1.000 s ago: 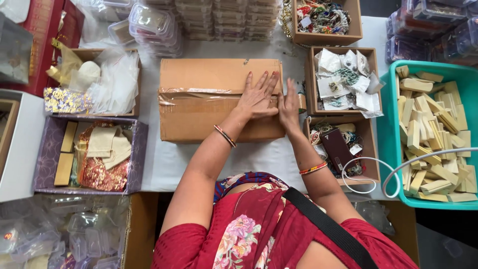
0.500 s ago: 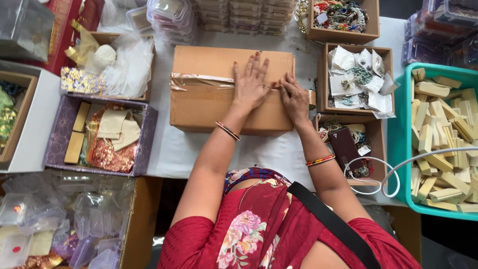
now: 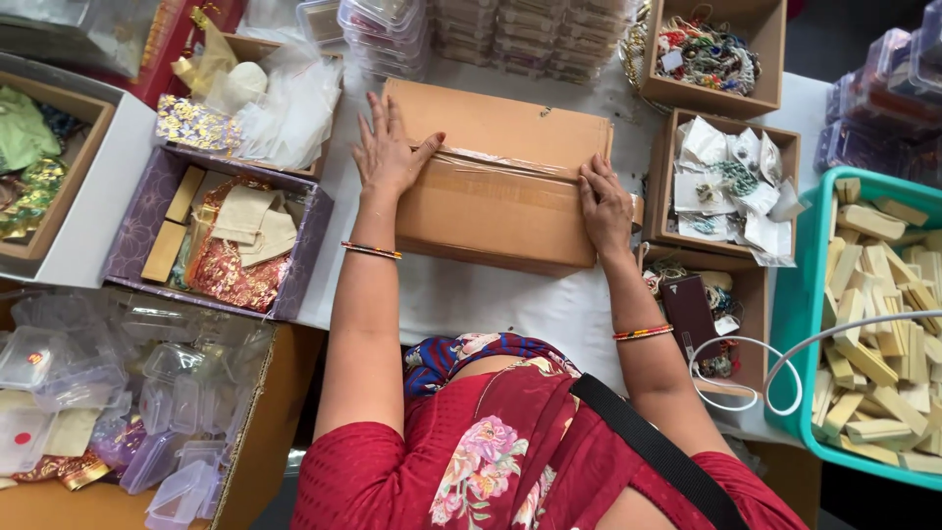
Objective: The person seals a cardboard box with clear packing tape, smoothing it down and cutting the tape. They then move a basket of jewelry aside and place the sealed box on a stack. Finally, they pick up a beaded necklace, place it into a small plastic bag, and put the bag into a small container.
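A brown cardboard box [image 3: 496, 206] lies on the white table in front of me, with clear tape running along its top seam. My left hand [image 3: 388, 147] rests flat on the box's left end, fingers spread, thumb on the tape. My right hand [image 3: 605, 206] presses on the box's right end, fingers bent over the taped seam. Both wrists wear coloured bangles. Neither hand grips anything.
A purple tray [image 3: 147, 221] of small pouches and blocks sits at the left. Open brown boxes [image 3: 726, 177] with jewellery packets stand at the right, beside a teal crate [image 3: 814, 294] of pale blocks. Clear plastic cases [image 3: 157, 393] fill a box at lower left. Stacked clear containers [image 3: 491, 34] line the back.
My left hand slid from the middle of the box to its left end. The right hand moved a little right along the tape. The two hands are now far apart.
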